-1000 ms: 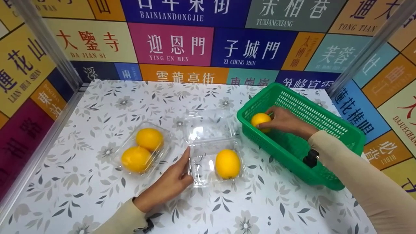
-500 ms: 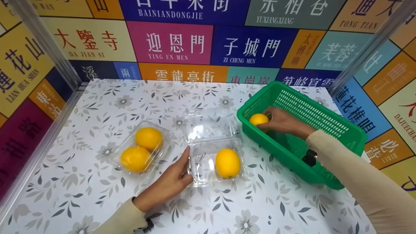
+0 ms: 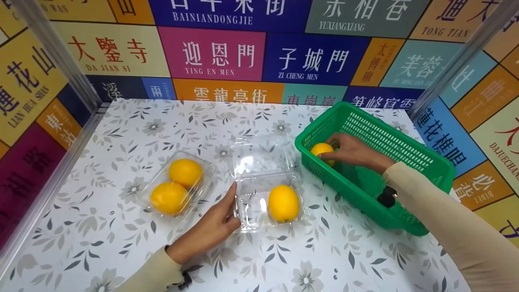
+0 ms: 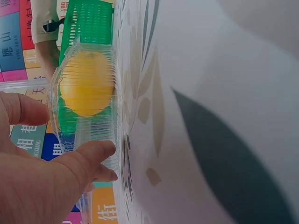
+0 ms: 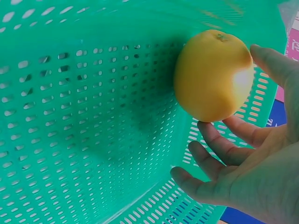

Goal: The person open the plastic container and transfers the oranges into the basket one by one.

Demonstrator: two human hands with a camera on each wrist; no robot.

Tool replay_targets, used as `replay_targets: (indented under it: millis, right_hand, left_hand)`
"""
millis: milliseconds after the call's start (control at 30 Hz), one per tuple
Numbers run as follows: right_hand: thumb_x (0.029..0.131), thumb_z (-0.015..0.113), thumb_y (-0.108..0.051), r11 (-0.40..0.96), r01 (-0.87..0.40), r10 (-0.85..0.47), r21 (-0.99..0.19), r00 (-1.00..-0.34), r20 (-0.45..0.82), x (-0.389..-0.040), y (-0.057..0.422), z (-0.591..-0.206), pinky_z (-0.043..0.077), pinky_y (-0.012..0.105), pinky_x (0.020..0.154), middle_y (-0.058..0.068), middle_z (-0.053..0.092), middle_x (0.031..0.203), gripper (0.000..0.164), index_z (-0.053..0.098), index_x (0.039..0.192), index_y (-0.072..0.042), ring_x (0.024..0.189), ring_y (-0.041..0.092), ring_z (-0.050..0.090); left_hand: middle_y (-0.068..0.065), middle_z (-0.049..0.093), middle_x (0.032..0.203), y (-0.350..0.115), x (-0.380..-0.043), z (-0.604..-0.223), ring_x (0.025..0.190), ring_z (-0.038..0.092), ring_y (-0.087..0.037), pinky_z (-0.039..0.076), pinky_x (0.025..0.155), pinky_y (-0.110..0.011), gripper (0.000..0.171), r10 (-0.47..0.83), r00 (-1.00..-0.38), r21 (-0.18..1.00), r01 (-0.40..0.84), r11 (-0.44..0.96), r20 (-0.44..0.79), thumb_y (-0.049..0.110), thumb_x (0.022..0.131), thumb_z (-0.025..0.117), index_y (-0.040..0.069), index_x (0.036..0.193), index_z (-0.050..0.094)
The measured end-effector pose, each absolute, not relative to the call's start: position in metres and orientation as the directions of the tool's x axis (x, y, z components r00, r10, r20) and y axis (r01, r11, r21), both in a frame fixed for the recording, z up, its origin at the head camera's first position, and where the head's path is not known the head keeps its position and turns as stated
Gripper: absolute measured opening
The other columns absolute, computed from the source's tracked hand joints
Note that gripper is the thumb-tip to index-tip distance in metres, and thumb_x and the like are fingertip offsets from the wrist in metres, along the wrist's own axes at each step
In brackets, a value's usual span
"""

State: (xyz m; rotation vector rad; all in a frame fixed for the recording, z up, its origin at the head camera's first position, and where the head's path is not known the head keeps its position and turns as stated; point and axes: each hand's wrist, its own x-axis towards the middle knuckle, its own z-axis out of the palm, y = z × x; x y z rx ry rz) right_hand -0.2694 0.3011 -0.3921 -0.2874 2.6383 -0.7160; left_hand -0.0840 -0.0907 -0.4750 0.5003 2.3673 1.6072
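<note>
My right hand (image 3: 352,151) reaches into the green basket (image 3: 367,198) and pinches an orange (image 3: 320,151) at its left end. In the right wrist view, thumb and fingertips touch opposite sides of that orange (image 5: 212,77); the other fingers spread below it. My left hand (image 3: 209,229) touches the left side of a clear plastic clamshell box (image 3: 251,202) with its lid raised back. One orange (image 3: 284,203) sits in the right half of the box. The left wrist view has the thumb and fingers (image 4: 96,151) against the box wall, with the orange (image 4: 88,84) behind it.
A second clear clamshell box (image 3: 202,190), its lid apparently down, holds two oranges (image 3: 178,187) on the left. Everything stands on a floral-patterned tabletop (image 3: 134,259). Printed panels (image 3: 215,52) and metal posts (image 3: 75,61) enclose the back and sides.
My right hand and its orange have shifted slightly left within the basket's end. The left hand and both boxes have stayed in place.
</note>
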Motion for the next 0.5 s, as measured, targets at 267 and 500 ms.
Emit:
replay_targets:
  millis: [267, 500]
  right_hand:
    - [0.101, 0.079, -0.041, 0.842, -0.116, -0.313, -0.526, -0.901, -0.301, -0.2687, 0.3006, -0.3900, 0.059, 0.056, 0.104, 0.031, 0.060, 0.149, 0.073, 0.056, 0.150, 0.007, 0.129, 0.044, 0.061]
    - [0.101, 0.079, -0.043, 0.842, -0.104, -0.313, -0.530, -0.893, -0.322, -0.2691, 0.3007, -0.3872, 0.053, 0.065, 0.113, 0.034, 0.055, 0.156, 0.078, 0.052, 0.156, 0.006, 0.140, 0.050, 0.056]
  left_hand:
    - [-0.021, 0.010, 0.181, -0.0898, -0.0853, -0.4747, 0.163, 0.030, -0.035, 0.021, 0.132, -0.046, 0.094, 0.395, -0.919, 0.923, 0.147, 0.356, -0.006, 0.002, 0.098, 0.057, -0.002, 0.174, 0.002]
    - [-0.019, 0.007, 0.182, -0.0892, -0.0846, -0.4744, 0.164, 0.028, -0.034, 0.018, 0.134, -0.044, 0.095, 0.396, -0.918, 0.931, 0.127, 0.342, -0.020, 0.001, 0.099, 0.058, 0.002, 0.175, 0.000]
